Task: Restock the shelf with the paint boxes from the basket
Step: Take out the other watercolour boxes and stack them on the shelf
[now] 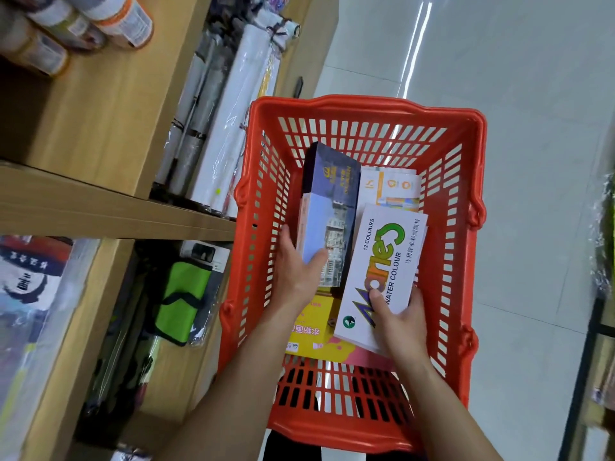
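A red plastic basket (pixel 462 201) stands on the floor beside the wooden shelf (pixel 109 211). Inside it, my left hand (pixel 294 271) grips the near end of a long dark blue paint box (pixel 332 194). My right hand (pixel 401 319) holds the near end of a white "12 colours water colour" box (pixel 382 261), thumb on its top face. Under them lie a yellow and pink box (pixel 319 334) and a white and orange box (pixel 392 188) at the far side.
The shelf at left holds wrapped paper rolls (pixel 226 121), paint bottles (pixel 83 24) on top, a green case (pixel 183 301) and packaged canvases (pixel 30 294) lower down. White tiled floor (pixel 532 94) lies right of the basket. Another rack edge (pixel 602 294) shows at far right.
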Available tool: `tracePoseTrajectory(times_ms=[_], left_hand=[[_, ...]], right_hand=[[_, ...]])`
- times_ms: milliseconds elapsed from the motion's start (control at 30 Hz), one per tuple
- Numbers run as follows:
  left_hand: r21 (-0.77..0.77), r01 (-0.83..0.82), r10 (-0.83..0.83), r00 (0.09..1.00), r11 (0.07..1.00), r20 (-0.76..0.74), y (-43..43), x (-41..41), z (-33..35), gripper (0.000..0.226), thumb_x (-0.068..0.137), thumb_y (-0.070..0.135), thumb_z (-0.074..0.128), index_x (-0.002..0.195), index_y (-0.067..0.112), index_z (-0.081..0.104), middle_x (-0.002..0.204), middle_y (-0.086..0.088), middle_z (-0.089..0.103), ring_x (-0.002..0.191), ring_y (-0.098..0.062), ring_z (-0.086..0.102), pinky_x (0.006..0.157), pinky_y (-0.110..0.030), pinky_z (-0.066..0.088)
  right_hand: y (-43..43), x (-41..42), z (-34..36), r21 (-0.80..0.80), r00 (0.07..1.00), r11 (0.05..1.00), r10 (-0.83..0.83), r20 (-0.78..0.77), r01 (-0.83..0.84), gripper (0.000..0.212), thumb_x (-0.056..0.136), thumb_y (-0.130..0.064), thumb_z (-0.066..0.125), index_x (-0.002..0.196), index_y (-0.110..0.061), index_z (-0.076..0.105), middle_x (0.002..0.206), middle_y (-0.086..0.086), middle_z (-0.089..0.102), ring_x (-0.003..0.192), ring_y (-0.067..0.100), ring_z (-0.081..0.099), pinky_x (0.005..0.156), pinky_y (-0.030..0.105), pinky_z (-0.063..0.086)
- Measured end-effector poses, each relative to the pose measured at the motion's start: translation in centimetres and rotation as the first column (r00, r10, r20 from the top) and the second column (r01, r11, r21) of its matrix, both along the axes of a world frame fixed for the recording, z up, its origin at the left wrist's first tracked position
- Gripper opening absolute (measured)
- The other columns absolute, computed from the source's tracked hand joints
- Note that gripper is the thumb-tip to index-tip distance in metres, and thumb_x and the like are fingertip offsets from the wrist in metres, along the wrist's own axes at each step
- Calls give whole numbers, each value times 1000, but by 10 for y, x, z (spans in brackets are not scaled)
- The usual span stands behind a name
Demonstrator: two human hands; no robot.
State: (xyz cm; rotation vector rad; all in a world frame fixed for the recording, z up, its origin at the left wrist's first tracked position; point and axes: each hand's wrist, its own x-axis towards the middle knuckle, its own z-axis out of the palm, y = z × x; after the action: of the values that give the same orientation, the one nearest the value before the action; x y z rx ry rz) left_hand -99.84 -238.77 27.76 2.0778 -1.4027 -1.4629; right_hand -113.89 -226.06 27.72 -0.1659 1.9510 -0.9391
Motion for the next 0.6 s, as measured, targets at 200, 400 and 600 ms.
tracePoseTrajectory(times_ms=[200,400,600], left_hand=[[57,107,-108,994,993,8,-9,2,0,73,94,36,66,156,19,30,151,-8,49,135,-28,49,114,-42,39],[-68,77,-75,997,995,27,-6,2,47,71,93,31,67,155,17,35,150,-10,50,138,-30,48,113,-50,38],[-141,73,-73,997,987,6,8,18,159,73,94,32,67,157,24,31,155,-3,48,140,-23,46,115,-44,39]], right_hand=[[-2,3,5,-8,1000,1000,-19,17,19,44,88,-19,80,127,-19,59,119,-1,77,110,20,74,102,55,55],[-9,3,46,-70,1000,997,19,-9,-19,41,86,-24,81,120,-22,59,117,-5,77,107,17,75,100,53,57],[-20,-10,130,-182,993,976,117,-19,-119,34,89,-19,80,117,-28,63,109,-14,79,102,8,76,94,40,60]])
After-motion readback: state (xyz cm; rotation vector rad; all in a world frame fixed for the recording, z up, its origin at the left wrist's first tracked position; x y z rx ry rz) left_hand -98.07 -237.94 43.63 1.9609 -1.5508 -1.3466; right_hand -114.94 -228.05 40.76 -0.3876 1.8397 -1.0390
